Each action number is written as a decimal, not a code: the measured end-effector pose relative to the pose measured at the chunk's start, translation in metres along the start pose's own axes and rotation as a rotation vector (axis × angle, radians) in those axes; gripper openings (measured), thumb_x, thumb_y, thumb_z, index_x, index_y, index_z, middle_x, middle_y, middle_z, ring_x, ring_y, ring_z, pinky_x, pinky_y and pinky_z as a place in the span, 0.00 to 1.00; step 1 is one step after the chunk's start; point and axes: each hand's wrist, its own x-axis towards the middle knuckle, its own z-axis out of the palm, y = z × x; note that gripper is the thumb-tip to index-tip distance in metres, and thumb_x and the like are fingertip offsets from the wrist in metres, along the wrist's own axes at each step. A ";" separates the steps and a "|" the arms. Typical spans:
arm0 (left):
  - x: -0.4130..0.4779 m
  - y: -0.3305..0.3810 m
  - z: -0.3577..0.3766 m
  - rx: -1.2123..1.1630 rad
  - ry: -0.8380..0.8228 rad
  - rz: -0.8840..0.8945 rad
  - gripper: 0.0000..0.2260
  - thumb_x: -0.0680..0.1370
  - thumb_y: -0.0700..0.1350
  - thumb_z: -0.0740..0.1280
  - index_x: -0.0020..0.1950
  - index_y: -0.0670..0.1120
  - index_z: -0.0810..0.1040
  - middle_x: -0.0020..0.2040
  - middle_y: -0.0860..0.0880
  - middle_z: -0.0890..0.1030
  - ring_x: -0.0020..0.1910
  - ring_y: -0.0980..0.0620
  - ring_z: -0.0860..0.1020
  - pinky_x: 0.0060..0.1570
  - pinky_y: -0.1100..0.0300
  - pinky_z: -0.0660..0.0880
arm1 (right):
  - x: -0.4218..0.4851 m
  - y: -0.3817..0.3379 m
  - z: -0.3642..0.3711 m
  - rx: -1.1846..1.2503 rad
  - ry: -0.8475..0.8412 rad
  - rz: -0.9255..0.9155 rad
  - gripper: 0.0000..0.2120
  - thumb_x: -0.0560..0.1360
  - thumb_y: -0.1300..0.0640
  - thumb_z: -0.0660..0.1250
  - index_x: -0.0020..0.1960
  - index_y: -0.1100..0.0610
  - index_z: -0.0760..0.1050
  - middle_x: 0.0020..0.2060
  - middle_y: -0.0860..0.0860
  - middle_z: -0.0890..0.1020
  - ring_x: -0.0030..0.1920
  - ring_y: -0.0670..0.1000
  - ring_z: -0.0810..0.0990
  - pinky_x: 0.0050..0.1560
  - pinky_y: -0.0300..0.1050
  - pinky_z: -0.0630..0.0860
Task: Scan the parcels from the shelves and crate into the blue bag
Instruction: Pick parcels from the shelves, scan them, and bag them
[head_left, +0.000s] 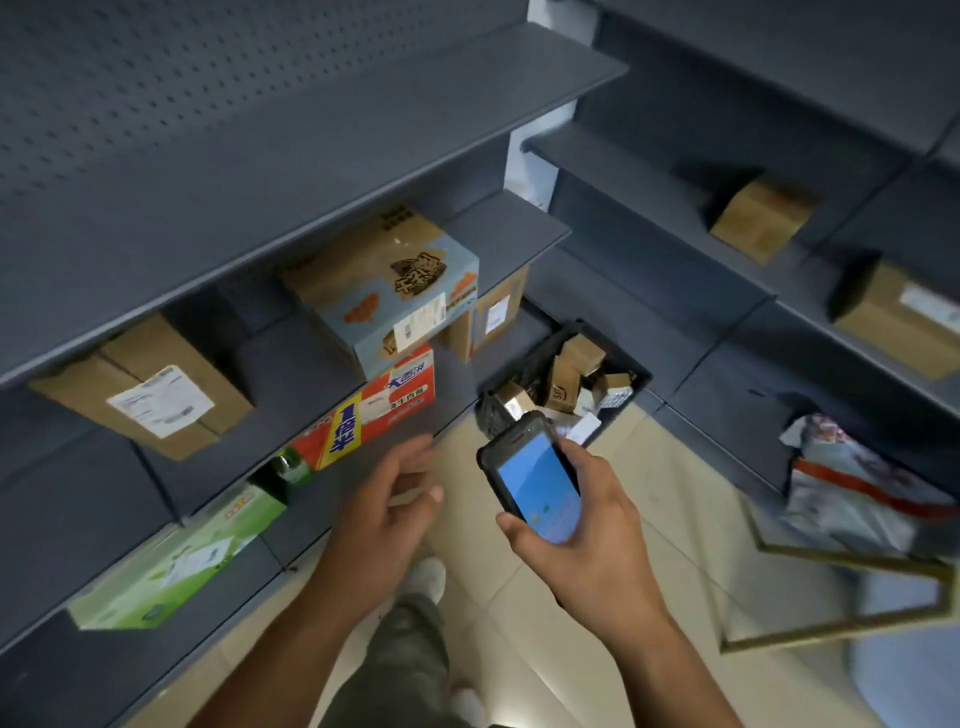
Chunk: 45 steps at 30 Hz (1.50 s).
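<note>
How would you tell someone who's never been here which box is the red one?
Look at the grey shelving on the left, just beyond the open left hand. Below the blue cartoon box lies the red box, beside a green bottle. It alone is red and white with a yellow-and-blue label.

Pretty dim for you here: shelves (311, 156) sit in deep shadow, your phone (537, 480) screen glows brightest, floor (649, 493) glare at 6 o'clock, edges bend and smear, worst around 3 o'clock.
</note>
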 end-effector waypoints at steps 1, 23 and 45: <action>0.016 -0.001 0.003 -0.006 -0.026 0.001 0.20 0.80 0.44 0.69 0.65 0.67 0.73 0.60 0.68 0.79 0.63 0.64 0.77 0.61 0.60 0.76 | 0.009 0.004 0.000 -0.013 0.007 0.022 0.38 0.64 0.37 0.75 0.69 0.37 0.62 0.58 0.35 0.71 0.59 0.39 0.71 0.55 0.39 0.75; 0.285 0.035 0.083 0.003 -0.304 -0.033 0.20 0.81 0.42 0.68 0.64 0.65 0.72 0.66 0.59 0.77 0.60 0.63 0.79 0.58 0.50 0.81 | 0.209 0.098 -0.102 -0.105 0.399 0.350 0.39 0.67 0.41 0.76 0.73 0.50 0.65 0.66 0.50 0.75 0.58 0.44 0.71 0.55 0.43 0.72; 0.419 -0.093 0.322 -0.206 0.341 -0.726 0.17 0.80 0.37 0.69 0.66 0.52 0.75 0.66 0.45 0.77 0.66 0.41 0.77 0.52 0.45 0.81 | 0.440 0.381 -0.137 -0.121 -0.152 0.405 0.30 0.66 0.42 0.78 0.62 0.43 0.66 0.45 0.40 0.74 0.42 0.41 0.75 0.32 0.26 0.68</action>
